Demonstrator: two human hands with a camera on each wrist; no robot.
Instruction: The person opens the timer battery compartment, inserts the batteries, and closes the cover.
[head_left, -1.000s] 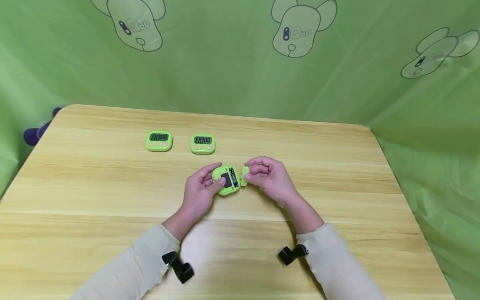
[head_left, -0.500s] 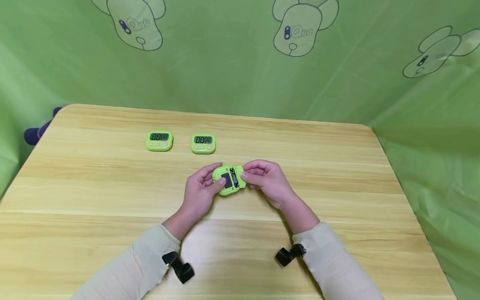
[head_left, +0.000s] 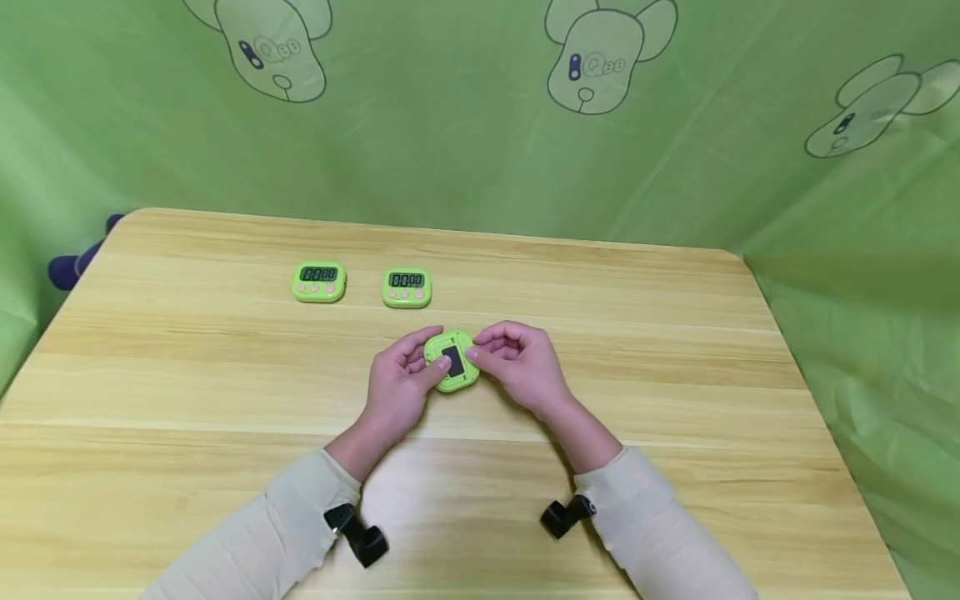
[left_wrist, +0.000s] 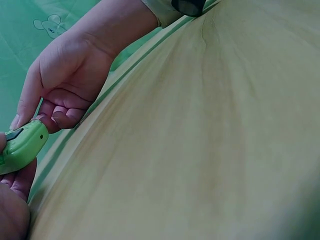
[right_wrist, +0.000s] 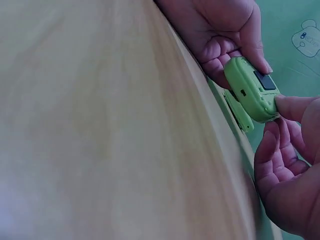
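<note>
A light-green digital timer [head_left: 453, 383] is held back side up, with a dark rectangle on its back. My left hand [head_left: 401, 379] grips its left part, thumb over the back and fingers along the far edge. At its right edge my right hand [head_left: 525, 362] pinches the green battery cover [head_left: 470, 372], which lies over the slot on the timer's back. In the right wrist view, the right thumb is on top of the timer [right_wrist: 250, 95] and the other fingers are curled by its lower edge. Whether the cover lies fully flush cannot be seen.
Two matching green timers, one at left [head_left: 318, 282] and one nearer the middle [head_left: 407, 287], lie face up beyond the hands. They stand on a wooden table [head_left: 225, 383]. A green curtain [head_left: 450, 150] hangs behind its far edge.
The right hand has moved left with the battery cover, from apart from the timer to over its slot. The slot's dark inside is now covered. The left hand has stayed put.
</note>
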